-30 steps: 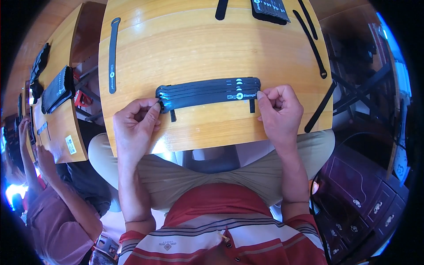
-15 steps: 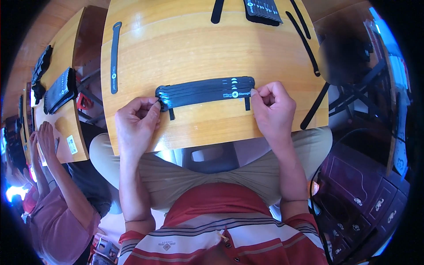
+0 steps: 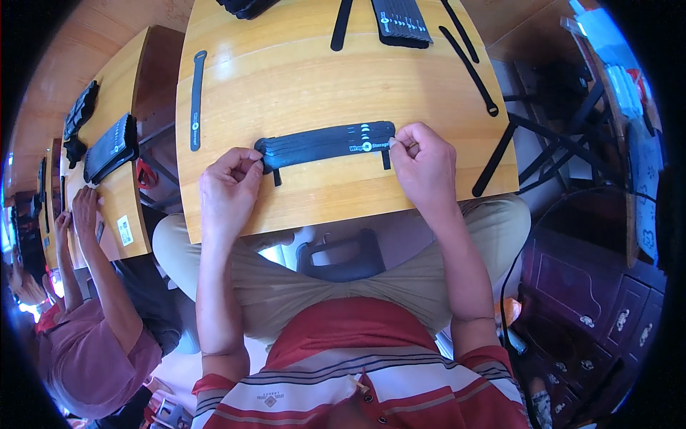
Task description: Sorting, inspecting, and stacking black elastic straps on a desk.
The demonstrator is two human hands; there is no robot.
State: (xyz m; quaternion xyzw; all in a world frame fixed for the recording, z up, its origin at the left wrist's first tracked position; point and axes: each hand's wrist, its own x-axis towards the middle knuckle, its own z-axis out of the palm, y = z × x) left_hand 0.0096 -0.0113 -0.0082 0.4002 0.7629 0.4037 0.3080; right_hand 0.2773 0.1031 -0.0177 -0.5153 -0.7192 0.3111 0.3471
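Note:
A stack of overlapping black fabric straps (image 3: 314,148) with pale printing lies crosswise near the front of the wooden table, its layers slightly fanned. My left hand (image 3: 232,187) pinches the left end between thumb and fingers. At the right end, thumb and index finger of my right hand (image 3: 427,166) press together on the edge. Two short dark strips, a left one (image 3: 278,177) and a right one (image 3: 386,160), stick out below the stack; whatever they join is hidden beneath it.
A single strap (image 3: 197,100) lies at the table's left. Farther back sit a strap bundle (image 3: 401,21) and a loose strap (image 3: 342,23); more straps (image 3: 469,70) lie at right. A co-worker's hand (image 3: 85,213) is at the left table, near another bundle (image 3: 111,148).
The whole picture has shifted a little as my head moved. Both hands keep to the stack's ends, and its layers look less spread than before.

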